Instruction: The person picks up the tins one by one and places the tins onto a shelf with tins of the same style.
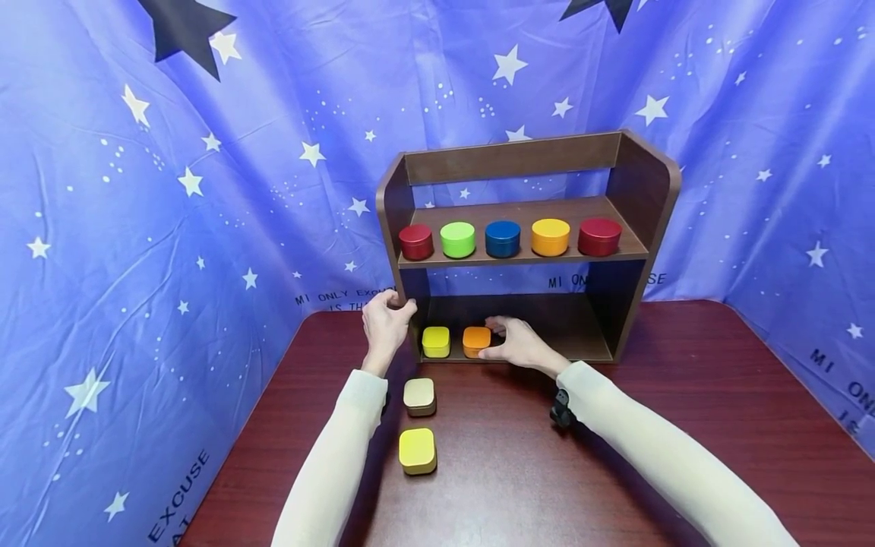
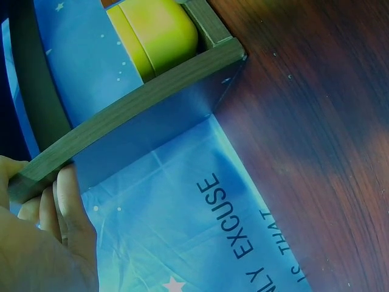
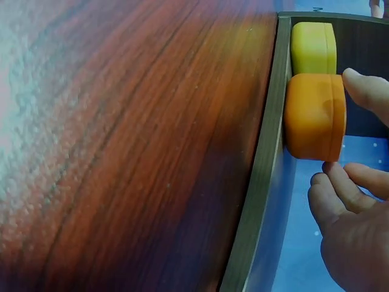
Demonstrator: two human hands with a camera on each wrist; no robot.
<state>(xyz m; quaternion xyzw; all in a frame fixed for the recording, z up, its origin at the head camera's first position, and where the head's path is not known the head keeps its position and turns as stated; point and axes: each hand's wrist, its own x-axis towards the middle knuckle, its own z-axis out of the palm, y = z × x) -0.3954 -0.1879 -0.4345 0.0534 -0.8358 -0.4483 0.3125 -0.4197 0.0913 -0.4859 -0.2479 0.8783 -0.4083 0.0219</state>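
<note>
In the head view my left hand grips the left side panel of the brown wooden shelf. Its fingers and thumb curl round the panel's edge in the left wrist view. At the lower shelf, my right hand is beside an orange rounded-square tin. The right wrist view shows the thumb by its lid edge and the fingertips at one corner, spread around it without a firm grip. Left of it sits a yellow tin on the same board.
Along the upper shelf stand round tins: red, green, blue, yellow and dark red. Two square tins, one pale gold and one yellow, lie on the table between the arms. Behind hangs a starry blue curtain.
</note>
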